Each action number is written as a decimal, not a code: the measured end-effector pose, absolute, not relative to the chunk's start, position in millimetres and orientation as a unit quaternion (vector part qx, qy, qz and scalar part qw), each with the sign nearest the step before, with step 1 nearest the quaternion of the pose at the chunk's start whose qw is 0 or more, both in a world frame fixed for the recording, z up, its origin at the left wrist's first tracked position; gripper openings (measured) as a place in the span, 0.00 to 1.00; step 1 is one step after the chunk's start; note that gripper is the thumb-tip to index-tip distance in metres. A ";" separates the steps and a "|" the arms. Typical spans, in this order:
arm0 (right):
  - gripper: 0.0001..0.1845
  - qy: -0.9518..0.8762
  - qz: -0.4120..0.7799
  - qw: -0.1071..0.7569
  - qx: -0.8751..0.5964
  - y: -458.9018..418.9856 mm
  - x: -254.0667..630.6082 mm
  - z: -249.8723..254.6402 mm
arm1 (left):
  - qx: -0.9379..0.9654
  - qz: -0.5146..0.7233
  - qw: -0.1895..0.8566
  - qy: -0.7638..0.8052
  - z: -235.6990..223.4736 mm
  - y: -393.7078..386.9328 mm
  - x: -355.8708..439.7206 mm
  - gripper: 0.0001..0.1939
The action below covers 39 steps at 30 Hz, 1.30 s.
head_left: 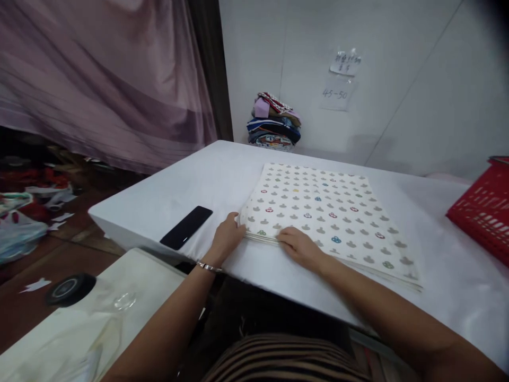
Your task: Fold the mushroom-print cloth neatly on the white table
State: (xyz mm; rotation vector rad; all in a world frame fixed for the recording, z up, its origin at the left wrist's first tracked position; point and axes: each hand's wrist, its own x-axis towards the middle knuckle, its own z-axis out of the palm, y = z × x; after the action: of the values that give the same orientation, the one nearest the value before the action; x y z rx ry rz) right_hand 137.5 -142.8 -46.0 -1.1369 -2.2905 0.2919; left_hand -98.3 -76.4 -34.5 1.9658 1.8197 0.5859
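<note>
A folded white cloth point(326, 212) printed with small grey and coloured shapes lies flat on the white table point(222, 170). My left hand point(227, 235), with a bracelet on the wrist, grips the cloth's near left corner, fingers curled at its edge. My right hand point(299, 247) rests on the cloth's near edge just to the right, fingers bent and pressing down on the layered fabric.
A black phone point(186, 227) lies on the table left of my left hand. A stack of folded clothes point(274, 123) sits at the far edge by the wall. A red basket point(483, 209) stands at the right. A lower white surface point(119, 307) with a black round object is at the near left.
</note>
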 end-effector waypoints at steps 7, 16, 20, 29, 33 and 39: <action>0.14 -0.803 0.055 0.269 -0.530 -191.4 205.0 -47.1 | 0.750 0.225 0.070 0.619 -31.9 -83.9 -97.8 0.20; 0.13 -0.836 0.018 0.219 -0.502 -180.7 179.1 -42.9 | 0.915 0.225 0.112 0.315 -29.1 -96.0 -70.7 0.08; 0.14 -0.834 0.026 0.186 -0.519 -174.3 172.3 -37.4 | 0.922 0.206 0.128 0.302 -35.8 -93.2 -68.5 0.12; 0.12 -0.815 0.072 0.207 -0.537 -167.7 175.9 -37.8 | 0.908 0.227 0.166 0.309 -37.5 -94.0 -71.9 0.13; 0.10 -0.782 0.128 0.224 -0.568 -165.2 174.9 -35.7 | 0.904 0.222 0.170 0.323 -37.3 -92.2 -69.7 0.14; 0.10 -0.772 0.120 0.222 -0.583 -163.3 172.1 -37.7 | 0.904 0.247 0.100 0.334 -37.2 -98.6 -57.4 0.12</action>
State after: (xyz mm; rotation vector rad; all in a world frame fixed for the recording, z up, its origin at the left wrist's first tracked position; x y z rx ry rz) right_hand 172.1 -163.3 -37.7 -1.6116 -2.1334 0.3306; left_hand -57.4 -98.6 -37.2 2.6721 0.9883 0.7314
